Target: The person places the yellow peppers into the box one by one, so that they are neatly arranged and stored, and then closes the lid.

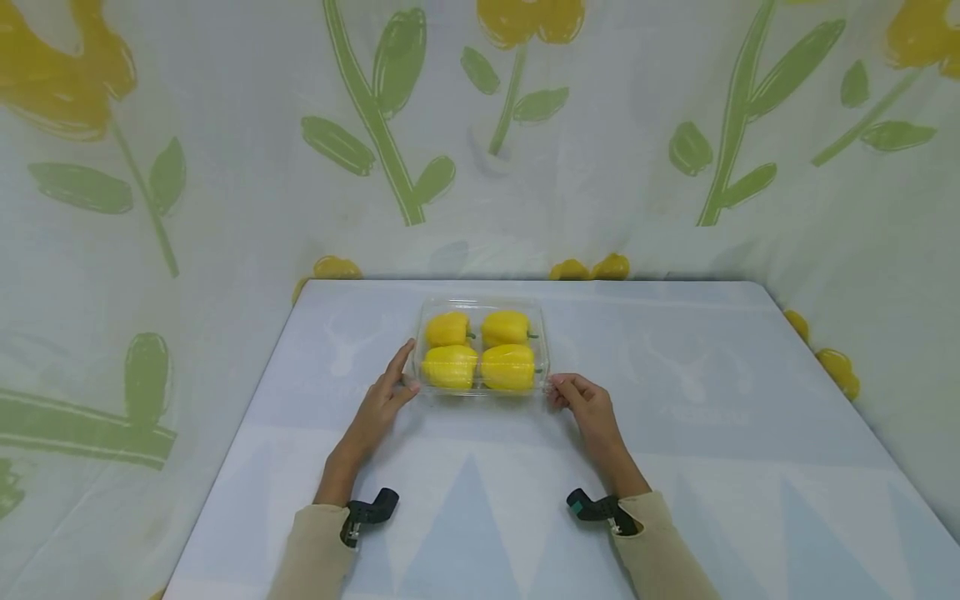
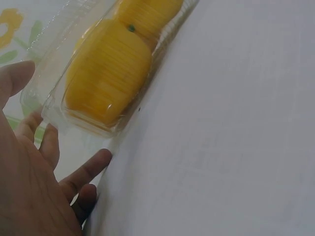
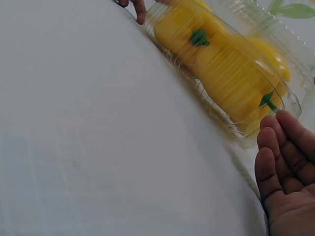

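Note:
A clear plastic clamshell box (image 1: 480, 302) stands shut on the table with several yellow bell peppers (image 1: 480, 350) inside. My left hand (image 1: 407, 367) lies against the box's near left corner, fingers straight along its side. My right hand (image 1: 561, 388) is at the near right corner, its loosely curled fingertips touching the rim. In the left wrist view the left hand (image 2: 49, 142) is spread beside the box (image 2: 51, 108), a pepper (image 2: 106, 73) showing through the wall. In the right wrist view the right hand (image 3: 283, 162) sits just beside the box (image 3: 290, 101) and nothing is pinched.
The table (image 1: 480, 500) carries a pale blue and white cloth. A curtain (image 1: 225, 167) printed with yellow flowers hangs behind and on both sides. Black camera mounts (image 1: 367, 510) sit on both sleeved wrists.

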### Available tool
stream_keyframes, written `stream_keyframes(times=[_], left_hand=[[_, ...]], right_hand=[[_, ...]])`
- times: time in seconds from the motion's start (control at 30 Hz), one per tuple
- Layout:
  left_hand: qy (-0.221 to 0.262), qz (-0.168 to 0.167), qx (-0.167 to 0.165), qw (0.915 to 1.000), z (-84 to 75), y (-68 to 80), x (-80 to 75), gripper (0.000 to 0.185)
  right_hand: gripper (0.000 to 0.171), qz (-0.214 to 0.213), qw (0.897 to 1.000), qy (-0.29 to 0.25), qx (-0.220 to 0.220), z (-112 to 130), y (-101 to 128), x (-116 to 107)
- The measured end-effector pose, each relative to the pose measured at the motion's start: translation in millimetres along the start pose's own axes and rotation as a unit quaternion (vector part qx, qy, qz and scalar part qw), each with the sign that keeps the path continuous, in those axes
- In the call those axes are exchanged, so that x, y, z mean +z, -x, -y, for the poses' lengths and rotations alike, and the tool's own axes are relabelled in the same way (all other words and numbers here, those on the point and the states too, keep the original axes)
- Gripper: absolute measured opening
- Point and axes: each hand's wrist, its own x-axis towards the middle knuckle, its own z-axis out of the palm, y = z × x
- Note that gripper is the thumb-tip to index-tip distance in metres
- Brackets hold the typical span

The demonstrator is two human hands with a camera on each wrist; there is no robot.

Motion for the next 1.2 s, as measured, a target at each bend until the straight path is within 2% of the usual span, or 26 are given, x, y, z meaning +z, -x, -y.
stream_keyframes(times=[0.27,0.47,0.77,0.83,0.9,1.03,1.1,1.17,1.2], left_hand=[[0.004,0.000,0.005,1.0000,-0.1,-0.3,0.6,0.061],[-0.011,-0.006,0.010,0.9999,-1.2,-1.5,0.7,0.062],[-0.013,-0.005,0.004,0.9999,0.2,-1.7,0.9,0.062],[-0.006,-0.020,-0.001,0.9998,-0.1,-1.1,1.7,0.060],[0.006,-0.053,0.003,0.9985,-0.8,-0.6,2.1,0.057],[0.052,-0.113,-0.002,0.9923,-9.8,1.4,0.6,0.039],[0.070,-0.118,-0.020,0.9903,-11.6,1.2,0.6,0.028],[0.079,-0.109,-0.046,0.9899,-12.7,1.2,1.1,0.025],[0.080,-0.107,-0.055,0.9895,-7.4,0.2,2.7,0.026]], right_hand=[[0.032,0.028,0.999,0.024,-0.002,-1,1,-1],[0.026,0.015,0.999,0.034,0.027,2,1,0],[0.020,0.000,0.998,0.020,0.063,5,1,4],[0.020,-0.002,0.998,0.019,0.065,6,1,4],[0.021,-0.002,0.998,0.015,0.066,7,1,3],[0.022,0.005,0.998,0.005,0.067,8,1,4],[0.022,0.008,0.998,0.002,0.060,7,0,4],[0.022,0.010,0.999,-0.001,0.052,6,0,5],[0.022,0.009,0.999,-0.001,0.045,4,-1,5]])
